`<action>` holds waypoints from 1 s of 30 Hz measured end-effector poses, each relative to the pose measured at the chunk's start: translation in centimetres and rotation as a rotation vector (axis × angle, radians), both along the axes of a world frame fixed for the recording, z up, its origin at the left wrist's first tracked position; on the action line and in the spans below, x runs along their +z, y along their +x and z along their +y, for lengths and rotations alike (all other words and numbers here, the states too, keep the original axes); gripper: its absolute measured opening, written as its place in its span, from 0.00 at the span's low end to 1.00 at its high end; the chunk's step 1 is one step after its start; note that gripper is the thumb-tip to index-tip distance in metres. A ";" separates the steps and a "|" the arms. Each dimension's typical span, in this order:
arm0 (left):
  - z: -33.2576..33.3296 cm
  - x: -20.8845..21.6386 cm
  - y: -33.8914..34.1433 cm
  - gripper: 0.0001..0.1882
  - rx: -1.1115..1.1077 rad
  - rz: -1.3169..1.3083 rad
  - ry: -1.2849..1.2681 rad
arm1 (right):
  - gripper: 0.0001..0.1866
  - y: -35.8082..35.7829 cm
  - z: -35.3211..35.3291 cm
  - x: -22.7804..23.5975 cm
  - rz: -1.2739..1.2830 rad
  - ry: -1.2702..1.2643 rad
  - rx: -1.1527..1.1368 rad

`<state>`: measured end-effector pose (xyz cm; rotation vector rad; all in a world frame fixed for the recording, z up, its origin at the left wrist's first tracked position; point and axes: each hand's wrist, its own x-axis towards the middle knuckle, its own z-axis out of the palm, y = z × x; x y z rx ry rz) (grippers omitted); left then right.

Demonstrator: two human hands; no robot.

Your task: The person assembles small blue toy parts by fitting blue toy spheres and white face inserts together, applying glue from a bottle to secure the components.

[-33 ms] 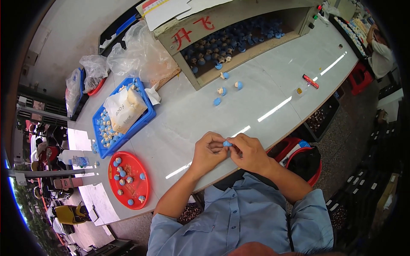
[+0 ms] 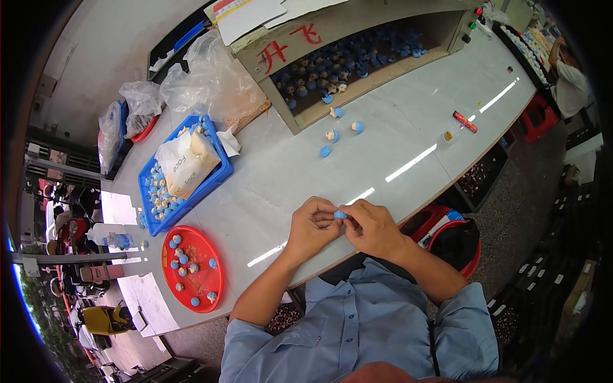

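Observation:
Close to the table's near edge, my left hand [image 2: 314, 230] and my right hand [image 2: 371, 226] meet with fingers pinched. Between their fingertips is a small blue piece [image 2: 340, 215], partly covered by the fingers. Beyond my hands, several similar pieces lie loose on the table, among them a blue-and-cream piece [image 2: 357, 127] like a tiny figure head and an all-blue piece [image 2: 325, 151]. To the left of my forearm, a round red tray [image 2: 203, 290] holds several blue-and-cream pieces, spread apart.
A blue tray [image 2: 225, 167] with more pieces and a white bag [image 2: 185, 167] stands at the left. At the back, an open-fronted metal box [image 2: 281, 105] contains many blue pieces. A red tube [image 2: 465, 122] and a small jar [image 2: 447, 136] lie toward the right. A plastic bottle [image 2: 118, 240] stands far left.

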<state>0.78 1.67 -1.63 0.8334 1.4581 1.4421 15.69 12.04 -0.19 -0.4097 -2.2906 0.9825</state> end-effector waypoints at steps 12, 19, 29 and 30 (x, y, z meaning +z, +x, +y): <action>0.1 0.7 0.7 0.17 0.065 -0.055 0.142 | 0.14 0.1 0.2 0.0 0.095 -0.690 0.011; 0.1 1.0 0.4 0.22 -0.025 0.016 0.145 | 0.15 0.0 0.8 0.4 0.120 -0.445 0.057; 0.1 0.4 0.5 0.21 -0.027 -0.030 0.114 | 0.14 -0.2 0.5 0.2 0.176 -0.378 0.025; 0.1 0.4 0.5 0.21 -0.024 -0.018 0.117 | 0.13 -0.2 0.4 0.2 0.193 -0.342 0.017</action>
